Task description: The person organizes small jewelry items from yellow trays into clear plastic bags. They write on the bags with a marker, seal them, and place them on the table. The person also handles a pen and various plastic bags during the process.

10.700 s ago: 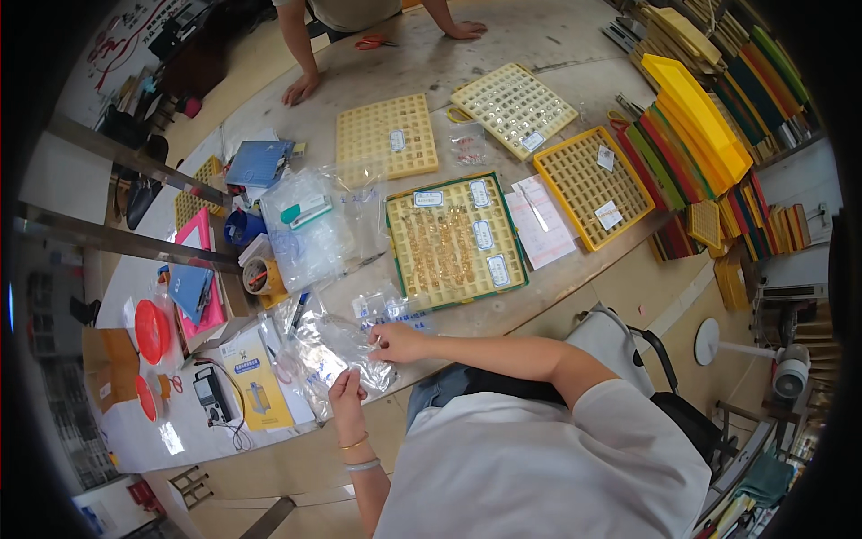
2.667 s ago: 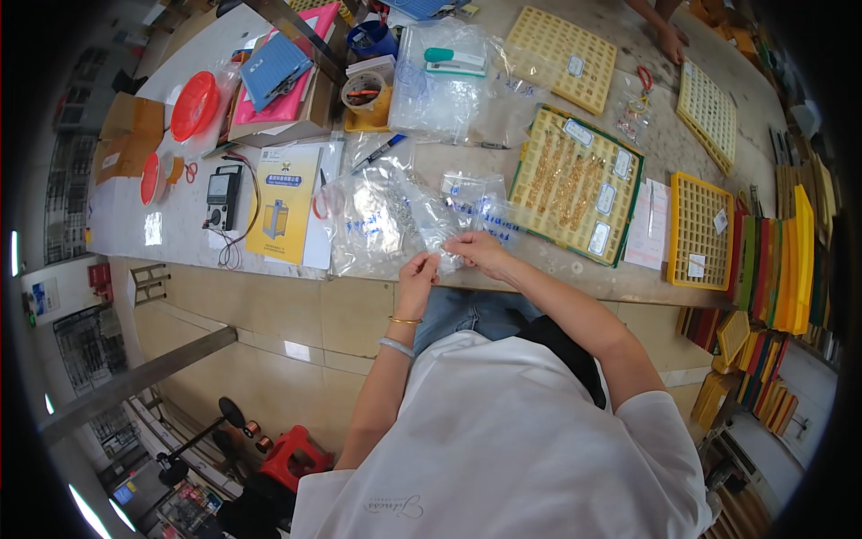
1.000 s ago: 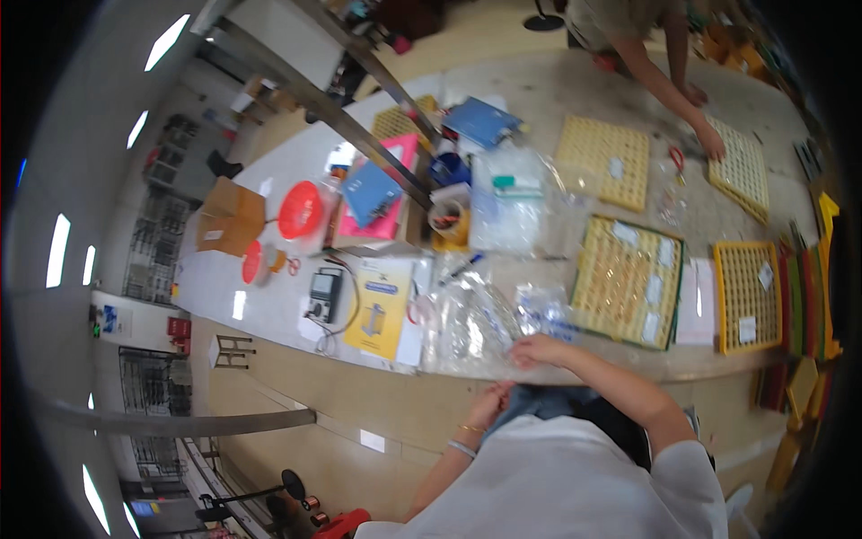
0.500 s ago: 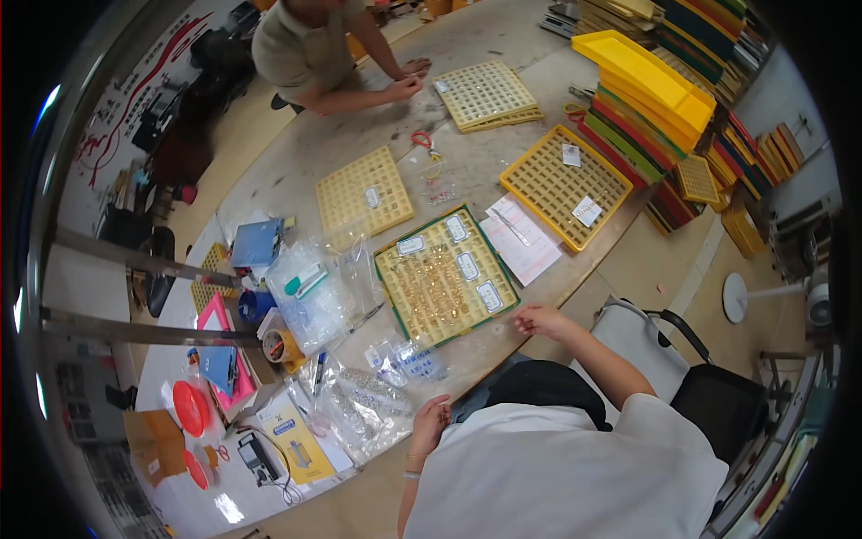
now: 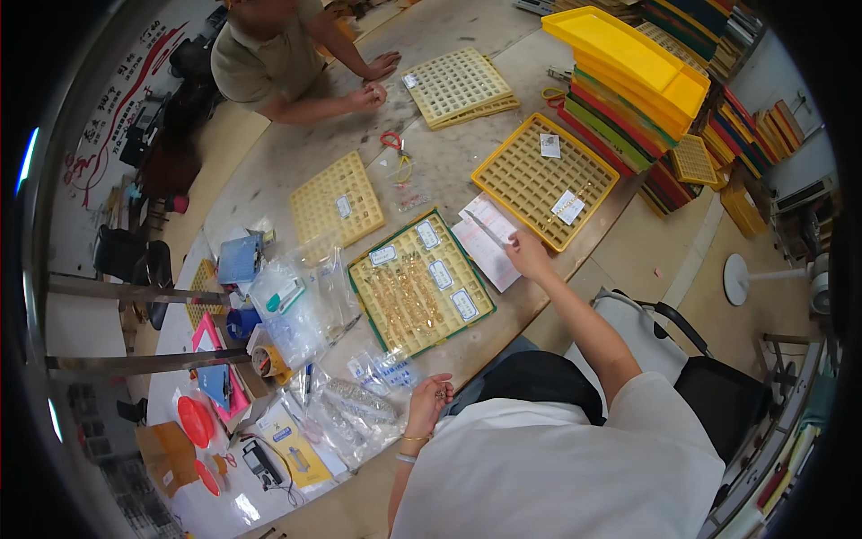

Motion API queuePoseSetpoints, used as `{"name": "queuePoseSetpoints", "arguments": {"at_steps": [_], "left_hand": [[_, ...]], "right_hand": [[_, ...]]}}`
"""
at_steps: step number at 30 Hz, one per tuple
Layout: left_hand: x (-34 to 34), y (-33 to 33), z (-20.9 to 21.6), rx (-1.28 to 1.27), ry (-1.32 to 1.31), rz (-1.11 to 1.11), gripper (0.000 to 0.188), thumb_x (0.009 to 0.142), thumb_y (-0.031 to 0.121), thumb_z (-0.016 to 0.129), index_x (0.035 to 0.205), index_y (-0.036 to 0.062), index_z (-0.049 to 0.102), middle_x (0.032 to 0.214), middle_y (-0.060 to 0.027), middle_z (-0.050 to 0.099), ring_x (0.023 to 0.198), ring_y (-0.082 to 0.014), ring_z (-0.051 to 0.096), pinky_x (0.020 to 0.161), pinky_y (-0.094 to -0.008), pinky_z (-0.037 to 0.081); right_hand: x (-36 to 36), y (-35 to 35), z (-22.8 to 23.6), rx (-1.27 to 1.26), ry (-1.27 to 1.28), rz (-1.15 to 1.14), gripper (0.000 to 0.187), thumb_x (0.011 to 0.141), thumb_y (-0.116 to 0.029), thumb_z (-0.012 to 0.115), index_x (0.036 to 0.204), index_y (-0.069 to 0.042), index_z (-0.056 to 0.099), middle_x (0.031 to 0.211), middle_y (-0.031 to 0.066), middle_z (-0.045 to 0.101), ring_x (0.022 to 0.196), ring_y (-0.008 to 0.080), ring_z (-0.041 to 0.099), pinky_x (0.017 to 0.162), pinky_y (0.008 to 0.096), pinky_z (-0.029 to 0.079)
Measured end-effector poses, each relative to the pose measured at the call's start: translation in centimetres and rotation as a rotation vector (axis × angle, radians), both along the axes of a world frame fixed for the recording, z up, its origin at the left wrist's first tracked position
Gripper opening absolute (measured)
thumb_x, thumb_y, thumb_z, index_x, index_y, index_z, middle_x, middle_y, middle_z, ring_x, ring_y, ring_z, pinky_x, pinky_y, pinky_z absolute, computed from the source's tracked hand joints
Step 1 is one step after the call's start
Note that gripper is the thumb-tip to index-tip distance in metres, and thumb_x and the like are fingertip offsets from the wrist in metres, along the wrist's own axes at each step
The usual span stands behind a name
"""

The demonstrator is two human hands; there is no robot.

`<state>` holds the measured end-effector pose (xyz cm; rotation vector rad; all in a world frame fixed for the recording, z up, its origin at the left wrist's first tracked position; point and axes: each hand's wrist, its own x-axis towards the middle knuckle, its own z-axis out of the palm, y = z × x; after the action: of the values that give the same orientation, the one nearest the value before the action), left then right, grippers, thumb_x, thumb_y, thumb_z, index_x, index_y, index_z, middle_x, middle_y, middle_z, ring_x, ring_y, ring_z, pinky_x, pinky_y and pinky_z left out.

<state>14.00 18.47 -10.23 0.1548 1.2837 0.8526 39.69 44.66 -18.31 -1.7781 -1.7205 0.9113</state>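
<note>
My right hand (image 5: 528,254) reaches over printed paper sheets (image 5: 489,256) at the table edge. Its fingers are closed at the near end of slim metal tweezers (image 5: 485,228) lying across the sheets. My left hand (image 5: 432,395) is held low by the table's front edge, its fingers curled together; whatever is in them is too small to make out. Between the hands, a cream compartment tray (image 5: 400,334) with a green rim carries rows of small gold-coloured pieces (image 5: 409,292) and several white labels.
A yellow grid tray (image 5: 588,175) lies beyond the sheets, near stacked coloured trays (image 5: 611,117). Red-handled scissors (image 5: 392,141) and a cream grid tray (image 5: 337,202) lie farther back. Clear plastic bags (image 5: 355,409) cover the left side. Across the table, another person's hands (image 5: 370,94) rest near another tray.
My right hand has moved forward from the tray's near corner onto the paper and closed on the tweezers. My left hand stays low by the table edge. The whole view has shifted slightly.
</note>
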Motion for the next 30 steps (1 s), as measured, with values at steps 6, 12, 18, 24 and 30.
{"name": "queuePoseSetpoints", "arguments": {"at_steps": [6,12,18,24,30], "left_hand": [[1.1,-0.9,-1.4,-0.015,0.091,0.030,0.023,0.087,0.005,0.043,0.103,-0.0033,0.058,0.079,-0.0060,0.056,0.064,-0.0118,0.050,0.059,-0.0218,0.042],[2.1,-1.0,-1.3,0.018,0.125,0.099,0.023,0.087,0.006,0.044,0.104,-0.0034,0.056,0.078,-0.0058,0.056,0.064,-0.0121,0.049,0.058,-0.0221,0.042],[2.2,-1.6,-1.7,0.013,0.143,0.210,0.022,0.089,0.007,0.044,0.103,-0.0022,0.058,0.078,-0.0054,0.056,0.063,-0.0115,0.048,0.057,-0.0225,0.041],[1.8,-1.3,-1.3,0.039,0.135,0.330,0.022,0.088,0.006,0.045,0.103,-0.0026,0.058,0.078,-0.0052,0.055,0.064,-0.0119,0.048,0.058,-0.0224,0.041],[0.9,-1.1,-1.1,0.070,0.154,0.375,0.021,0.088,0.006,0.045,0.102,-0.0026,0.058,0.078,-0.0043,0.055,0.066,-0.0115,0.048,0.059,-0.0221,0.041]], "right_hand": [[-4.1,2.0,-0.8,-0.013,-0.241,-0.014,0.032,0.078,-0.027,0.065,0.094,-0.003,0.051,0.098,0.0167,0.052,0.086,0.0332,0.057,0.070,0.0422,0.048],[-3.2,2.3,-1.1,0.068,-0.274,0.036,0.024,0.078,-0.025,0.066,0.083,-0.005,0.055,0.090,0.0143,0.054,0.078,0.0316,0.058,0.066,0.0416,0.047],[-3.6,1.9,-1.0,0.103,-0.240,0.014,0.025,0.078,-0.025,0.065,0.085,-0.004,0.054,0.092,0.0141,0.053,0.080,0.0311,0.058,0.066,0.0422,0.047],[-3.6,2.3,-1.2,0.103,-0.252,0.006,0.026,0.077,-0.025,0.066,0.085,-0.004,0.053,0.090,0.0143,0.052,0.078,0.0320,0.058,0.066,0.0425,0.047],[-3.6,2.4,-1.6,0.122,-0.259,0.013,0.026,0.077,-0.025,0.066,0.083,-0.004,0.053,0.087,0.0153,0.054,0.077,0.0327,0.058,0.067,0.0420,0.047]]}}
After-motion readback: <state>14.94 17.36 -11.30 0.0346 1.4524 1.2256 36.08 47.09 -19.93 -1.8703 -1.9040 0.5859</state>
